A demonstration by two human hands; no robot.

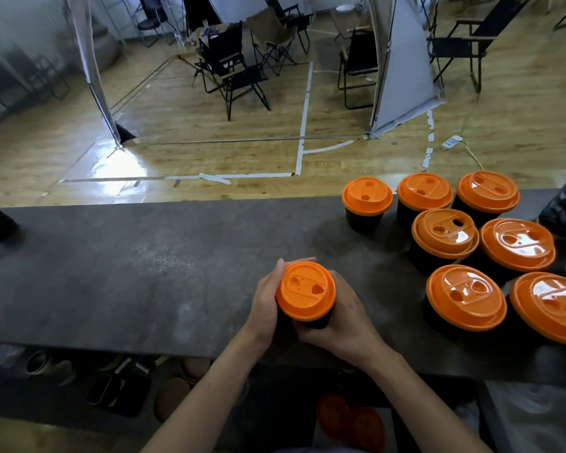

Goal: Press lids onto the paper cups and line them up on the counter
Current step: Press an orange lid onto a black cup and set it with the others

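Orange lid [305, 290] sat on a dark cup [311, 320] at the grey bench's [144, 273] near edge; left hand [264, 300] and right hand [340, 317] clasped its sides, likely steadying it; seven capped cups [445, 233] clustered to the right.

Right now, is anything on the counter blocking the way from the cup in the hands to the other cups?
No, nothing visible. The cup is held by the left hand and right hand; bare counter lies between it and the lidded cups on the right.
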